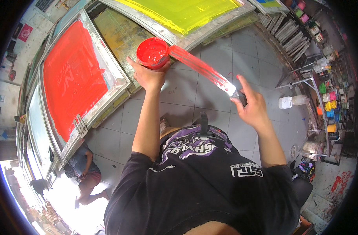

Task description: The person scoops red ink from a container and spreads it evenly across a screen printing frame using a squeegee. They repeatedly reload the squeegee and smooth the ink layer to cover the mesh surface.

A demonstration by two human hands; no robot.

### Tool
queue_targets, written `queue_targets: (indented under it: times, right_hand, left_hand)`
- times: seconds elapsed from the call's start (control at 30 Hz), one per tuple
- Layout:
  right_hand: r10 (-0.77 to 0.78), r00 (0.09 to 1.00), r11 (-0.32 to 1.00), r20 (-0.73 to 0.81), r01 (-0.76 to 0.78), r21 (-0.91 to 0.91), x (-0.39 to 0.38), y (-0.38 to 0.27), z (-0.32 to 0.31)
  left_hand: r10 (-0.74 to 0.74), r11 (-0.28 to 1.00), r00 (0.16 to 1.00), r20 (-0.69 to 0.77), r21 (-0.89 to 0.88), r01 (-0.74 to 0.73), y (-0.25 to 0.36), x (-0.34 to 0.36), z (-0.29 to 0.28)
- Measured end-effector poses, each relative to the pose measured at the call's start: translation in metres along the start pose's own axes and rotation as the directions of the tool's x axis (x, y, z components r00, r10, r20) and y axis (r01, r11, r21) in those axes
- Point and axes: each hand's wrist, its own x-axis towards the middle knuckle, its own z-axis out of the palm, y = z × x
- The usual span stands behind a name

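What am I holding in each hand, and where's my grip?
Your left hand cups the round red paint tub around its lower side; your right hand grips the long, flat, red-smeared metal spatula by its dark handle.

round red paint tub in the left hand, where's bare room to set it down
Grey floor tiles lie bare between the forearms and toward the white plastic jug. The stained olive board is open beyond the red tub, between the red-coated framed screen and the yellow-coated one. Crowded: the far right, packed with colourful pots.
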Motion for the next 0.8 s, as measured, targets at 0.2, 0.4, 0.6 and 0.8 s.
queue_targets:
  times: [0.2,0.4,0.6,0.8]
  right_hand:
    - [0.085,0.996,0.995,0.034,-0.087,0.054,-0.009,0.000,0.008]
    - [0.099,0.995,0.979,-0.009,-0.096,0.178,-0.017,0.011,0.025]
    - [0.108,0.994,0.949,0.015,-0.108,0.297,-0.018,0.008,0.027]
    - [0.085,0.991,0.924,-0.107,-0.039,0.379,-0.025,0.019,0.038]
  left_hand:
    - [-0.015,1.000,1.000,0.001,0.015,0.015,0.000,-0.001,-0.001]
    - [-0.007,1.000,1.000,0.001,0.009,0.007,0.006,-0.001,-0.003]
    - [0.016,1.000,1.000,0.002,0.021,-0.016,0.004,-0.001,-0.004]
    - [0.055,0.998,0.998,-0.012,-0.035,-0.055,0.000,0.000,-0.002]
